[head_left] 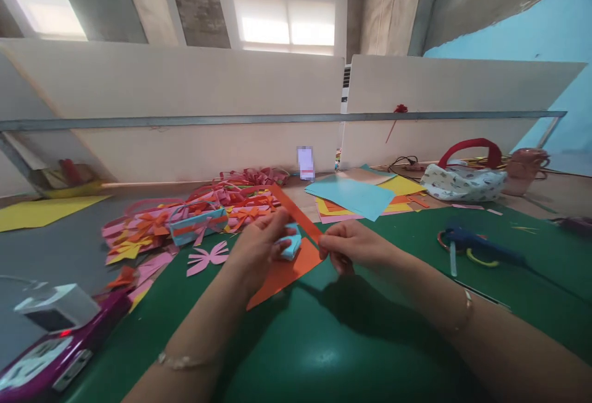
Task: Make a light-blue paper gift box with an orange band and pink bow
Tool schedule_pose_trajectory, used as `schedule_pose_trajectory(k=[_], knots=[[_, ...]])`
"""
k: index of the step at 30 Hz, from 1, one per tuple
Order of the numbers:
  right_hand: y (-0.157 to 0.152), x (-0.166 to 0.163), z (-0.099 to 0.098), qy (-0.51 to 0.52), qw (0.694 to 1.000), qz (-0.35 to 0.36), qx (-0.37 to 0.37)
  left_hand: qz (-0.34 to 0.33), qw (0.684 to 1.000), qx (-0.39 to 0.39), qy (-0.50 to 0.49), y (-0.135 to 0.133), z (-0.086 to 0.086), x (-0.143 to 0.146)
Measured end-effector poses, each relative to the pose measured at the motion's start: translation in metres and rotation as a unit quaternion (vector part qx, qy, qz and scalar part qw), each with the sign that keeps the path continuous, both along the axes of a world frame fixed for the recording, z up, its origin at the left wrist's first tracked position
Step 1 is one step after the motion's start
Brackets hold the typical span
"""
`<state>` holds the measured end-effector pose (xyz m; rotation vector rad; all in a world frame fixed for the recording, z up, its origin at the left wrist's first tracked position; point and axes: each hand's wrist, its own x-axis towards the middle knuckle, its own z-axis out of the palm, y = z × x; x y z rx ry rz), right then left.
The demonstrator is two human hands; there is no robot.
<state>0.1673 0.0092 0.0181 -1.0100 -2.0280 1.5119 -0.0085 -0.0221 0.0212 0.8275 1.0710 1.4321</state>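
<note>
My right hand (354, 244) pinches the lower end of an orange paper strip (300, 213), which slants up to the left. My left hand (259, 246) is beside the strip with its fingers loosely curled and parted. Its thumb tip is close to the strip's edge; I cannot tell whether they touch. Partly hidden behind the left fingers is a small light-blue folded paper piece (292, 246). Below both hands lies an orange paper sheet (282, 276) on the green mat (314, 341).
Left are a pile of paper bows and baskets (152, 224), a pink paper bow (208, 258) and a purple power strip (69, 347). Coloured sheets (356, 193) and a phone (305, 163) stand behind. Right are a blue glue gun (481, 246) and a white fabric basket (462, 181).
</note>
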Motion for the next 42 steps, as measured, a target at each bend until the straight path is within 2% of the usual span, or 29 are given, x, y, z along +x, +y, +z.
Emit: schedule_pose_trajectory(k=[2, 4, 8, 11, 13, 14, 15, 17, 19, 20, 23, 26, 29, 32, 34, 36, 38, 39, 40, 42], knots=[[0.001, 0.001, 0.001, -0.007, 0.999, 0.001, 0.048, -0.078, 0.996, -0.011, 0.050, -0.003, -0.004, 0.013], [-0.001, -0.001, 0.002, -0.054, 0.991, 0.000, 0.125, -0.096, 0.992, -0.020, 0.077, -0.004, -0.006, 0.018], [-0.020, -0.012, 0.000, -0.146, 0.951, -0.017, 0.272, -0.033, 0.999, -0.041, 0.013, 0.000, -0.001, 0.001], [-0.045, -0.018, -0.001, -0.214, 0.896, -0.025, 0.388, 0.013, 0.996, -0.024, -0.085, 0.002, 0.009, -0.018], [-0.063, -0.017, -0.004, -0.241, 0.872, -0.021, 0.425, 0.048, 0.989, -0.011, -0.137, 0.002, 0.016, -0.026], [-0.071, -0.015, -0.006, -0.237, 0.878, -0.021, 0.416, 0.060, 0.985, -0.012, -0.158, 0.001, 0.020, -0.029], [-0.079, -0.011, -0.008, -0.224, 0.890, -0.027, 0.397, 0.100, 0.980, -0.012, -0.171, 0.001, 0.022, -0.030], [-0.090, -0.001, -0.014, -0.181, 0.920, -0.057, 0.343, 0.135, 0.977, -0.004, -0.165, 0.000, 0.024, -0.029], [-0.096, 0.009, -0.020, -0.128, 0.946, -0.108, 0.277, 0.128, 0.983, -0.005, -0.134, -0.001, 0.021, -0.022], [-0.096, 0.014, -0.021, -0.097, 0.956, -0.134, 0.241, 0.113, 0.986, -0.017, -0.125, -0.002, 0.018, -0.017], [-0.091, 0.024, -0.022, 0.001, 0.971, -0.204, 0.123, 0.030, 0.998, -0.063, -0.012, -0.009, 0.007, 0.003], [-0.085, 0.024, -0.018, 0.074, 0.969, -0.234, 0.038, -0.140, 0.986, -0.037, 0.085, -0.019, -0.001, 0.021], [-0.085, 0.018, -0.016, 0.063, 0.976, -0.203, 0.043, -0.252, 0.956, -0.016, 0.148, -0.022, -0.007, 0.029], [-0.089, 0.021, -0.020, -0.030, 0.973, -0.165, 0.160, -0.265, 0.949, -0.012, 0.170, -0.019, -0.010, 0.028], [-0.090, 0.039, -0.025, -0.103, 0.930, -0.211, 0.284, -0.245, 0.957, -0.030, 0.151, -0.017, -0.010, 0.026], [-0.086, 0.070, -0.032, -0.203, 0.845, -0.304, 0.390, -0.225, 0.964, -0.055, 0.133, -0.018, -0.007, 0.024], [-0.082, 0.109, -0.040, -0.358, 0.735, -0.398, 0.415, -0.211, 0.967, -0.063, 0.129, -0.020, -0.004, 0.023], [-0.079, 0.127, -0.044, -0.433, 0.699, -0.413, 0.392, -0.208, 0.968, -0.061, 0.128, -0.021, -0.003, 0.023], [-0.077, 0.143, -0.047, -0.489, 0.686, -0.402, 0.359, -0.209, 0.968, -0.057, 0.128, -0.022, -0.003, 0.024], [-0.076, 0.165, -0.051, -0.537, 0.691, -0.359, 0.324, -0.217, 0.966, -0.047, 0.135, -0.022, -0.003, 0.025]])
